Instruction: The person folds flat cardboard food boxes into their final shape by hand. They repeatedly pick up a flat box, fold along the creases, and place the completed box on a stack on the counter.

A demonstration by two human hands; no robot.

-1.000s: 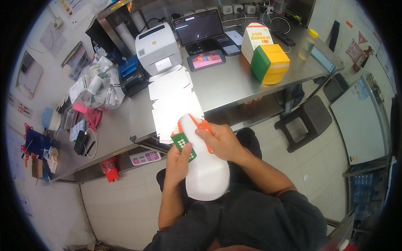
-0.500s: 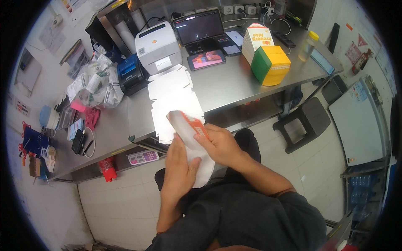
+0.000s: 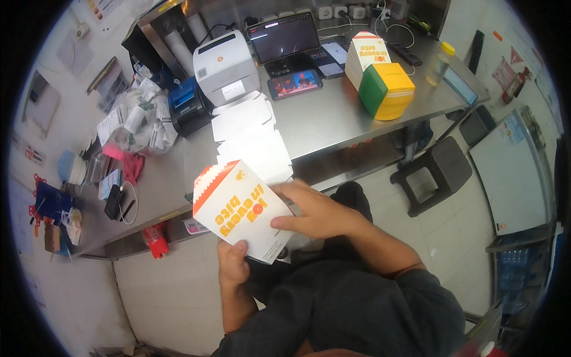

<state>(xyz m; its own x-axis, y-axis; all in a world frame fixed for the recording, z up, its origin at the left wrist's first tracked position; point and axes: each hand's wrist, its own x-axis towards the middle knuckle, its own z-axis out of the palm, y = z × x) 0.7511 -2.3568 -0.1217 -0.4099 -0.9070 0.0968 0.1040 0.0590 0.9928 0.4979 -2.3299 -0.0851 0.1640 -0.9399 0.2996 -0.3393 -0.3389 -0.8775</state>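
Observation:
A white food carton (image 3: 244, 211) with orange lettering and a red-orange scalloped edge is in front of my body, its printed face up and tilted. My left hand (image 3: 233, 262) grips its lower left edge, thumb on the front and fingers out of sight behind. On the right side, my right hand (image 3: 318, 211) pinches the carton, thumb on the printed face and the other fingers behind its edge. Just beyond it, flat white card blanks (image 3: 253, 140) lie overlapping on the steel table (image 3: 309, 125), partly covered by the carton.
Farther right stand a row of nested printed cartons (image 3: 361, 62) and a green and yellow carton stack (image 3: 386, 92). A label printer (image 3: 226, 65), a phone (image 3: 295, 84) and a tablet (image 3: 282, 38) are at the back. Below on the right is a dark stool (image 3: 434, 172).
The carton was narrow, with its plain white side showing; now its broad printed face is turned up and lies farther left. My left hand has shifted down to its lower edge.

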